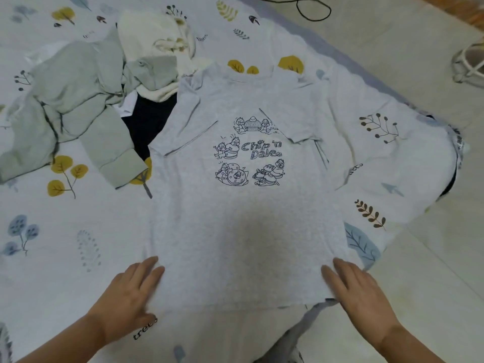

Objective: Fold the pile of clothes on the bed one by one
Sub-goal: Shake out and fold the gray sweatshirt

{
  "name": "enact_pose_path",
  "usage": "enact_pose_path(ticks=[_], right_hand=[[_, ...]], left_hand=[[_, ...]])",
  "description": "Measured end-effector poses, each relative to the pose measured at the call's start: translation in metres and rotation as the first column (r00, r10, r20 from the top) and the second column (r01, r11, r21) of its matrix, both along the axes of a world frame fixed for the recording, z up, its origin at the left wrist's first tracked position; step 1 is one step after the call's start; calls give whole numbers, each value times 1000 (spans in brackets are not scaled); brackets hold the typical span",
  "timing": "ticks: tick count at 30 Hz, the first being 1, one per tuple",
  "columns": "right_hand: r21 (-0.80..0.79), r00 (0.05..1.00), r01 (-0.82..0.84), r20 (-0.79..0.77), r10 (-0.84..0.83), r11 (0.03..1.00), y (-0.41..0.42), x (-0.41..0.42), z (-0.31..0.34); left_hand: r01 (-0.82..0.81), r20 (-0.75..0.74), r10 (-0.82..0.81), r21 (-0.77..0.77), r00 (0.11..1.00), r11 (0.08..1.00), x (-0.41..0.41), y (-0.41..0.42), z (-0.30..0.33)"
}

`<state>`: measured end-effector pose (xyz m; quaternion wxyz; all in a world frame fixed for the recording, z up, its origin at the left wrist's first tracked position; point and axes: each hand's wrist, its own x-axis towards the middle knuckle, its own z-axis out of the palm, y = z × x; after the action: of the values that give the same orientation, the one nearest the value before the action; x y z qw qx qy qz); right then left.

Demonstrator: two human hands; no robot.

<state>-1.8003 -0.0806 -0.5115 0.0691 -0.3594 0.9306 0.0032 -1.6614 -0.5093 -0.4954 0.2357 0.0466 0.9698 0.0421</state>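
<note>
A light grey T-shirt (243, 218) with a dark cartoon print lies spread face up on the bed, neck away from me, both short sleeves folded in over the chest. My left hand (131, 289) lies flat on the shirt's lower left corner, fingers straight. Flat on the lower right corner rests my right hand (358, 286). A pile of unfolded clothes sits at the upper left: a pale green garment (70, 100), a cream garment (154, 38) and a dark garment (149, 119) partly under the shirt.
The bed sheet (65, 244) is white with leaf and tree prints. Its edge runs diagonally on the right, with tiled floor (432, 258) beyond. A black cable (314, 9) lies on the floor at the top, and a white wire object (471, 61) stands at the far right.
</note>
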Motion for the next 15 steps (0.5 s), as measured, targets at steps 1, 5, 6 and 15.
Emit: enact_pose_path(ticks=[1, 5, 6, 15], right_hand=[[-41, 1000, 7, -21, -8, 999, 1, -2, 1], [-111, 998, 13, -66, -21, 994, 2, -13, 15], [-99, 998, 14, -59, -20, 995, 3, -16, 20], [-403, 911, 406, 113, -396, 820, 3, -36, 61]], left_hand=[[34, -36, -34, 18, 999, 999, 2, 2, -2], [200, -273, -182, 39, 945, 979, 6, 2, -3], [212, -294, -191, 42, 937, 976, 5, 0, -2], [-298, -322, 398, 319, 859, 900, -34, -20, 51]])
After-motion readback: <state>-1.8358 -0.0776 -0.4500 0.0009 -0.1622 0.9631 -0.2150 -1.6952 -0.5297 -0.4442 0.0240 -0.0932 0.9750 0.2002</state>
